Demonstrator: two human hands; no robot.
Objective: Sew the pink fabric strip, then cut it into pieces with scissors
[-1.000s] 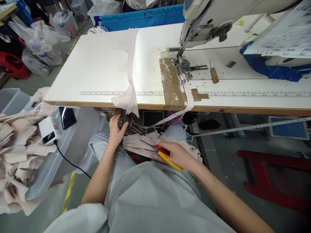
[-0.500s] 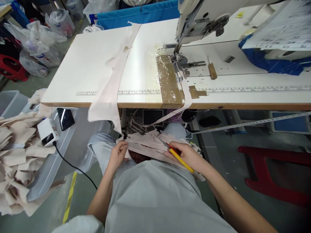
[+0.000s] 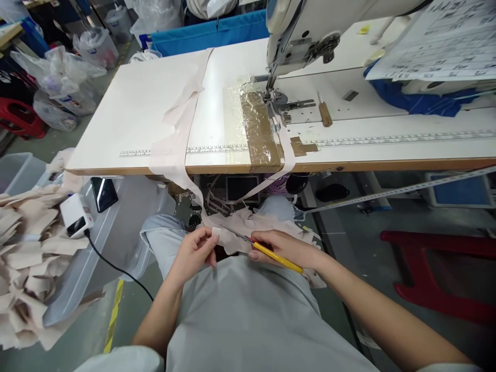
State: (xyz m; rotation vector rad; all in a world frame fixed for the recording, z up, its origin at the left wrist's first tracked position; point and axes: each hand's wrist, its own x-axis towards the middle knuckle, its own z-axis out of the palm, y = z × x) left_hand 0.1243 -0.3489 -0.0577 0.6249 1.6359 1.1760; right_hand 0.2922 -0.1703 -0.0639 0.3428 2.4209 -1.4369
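Observation:
Over my lap, my left hand pinches the edge of a pale pink fabric piece. My right hand is closed around scissors with yellow and red handles. Their blades point left along the fabric, close to my left fingertips; whether they are cutting I cannot tell. More pale fabric lies bunched across my lap. A long pale strip drapes over the table's front edge and hangs down toward my left hand. Another narrow band runs from the sewing machine's foot, over the edge and down to the lap.
The white sewing table holds a sewing machine and a wooden-handled awl. At left, a plastic bin carries stacked fabric pieces, a white charger and a phone. A red stool stands right.
My left hand has moved right and lifted the fabric edge toward the blades. The scissors have shifted left and slightly down. The strip on the table has been drawn toward my lap.

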